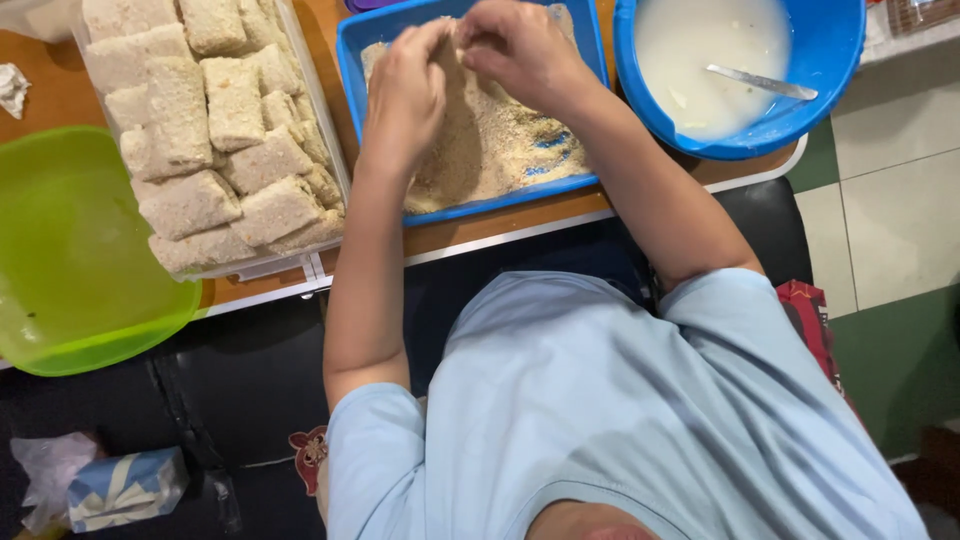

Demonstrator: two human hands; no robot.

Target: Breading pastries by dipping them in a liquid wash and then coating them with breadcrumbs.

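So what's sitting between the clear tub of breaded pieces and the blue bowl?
The blue tray of crumbs, with both hands, left and right, over it, in the head view.

Blue tray [352, 60] hemmed: clear box [322, 130] L, blue bowl [640, 90] R; table edge [500, 235] free.

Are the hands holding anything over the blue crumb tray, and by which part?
Cannot be told: the left hand and right hand meet fingertip to fingertip over the blue tray of crumbs, hiding whatever may be between them.
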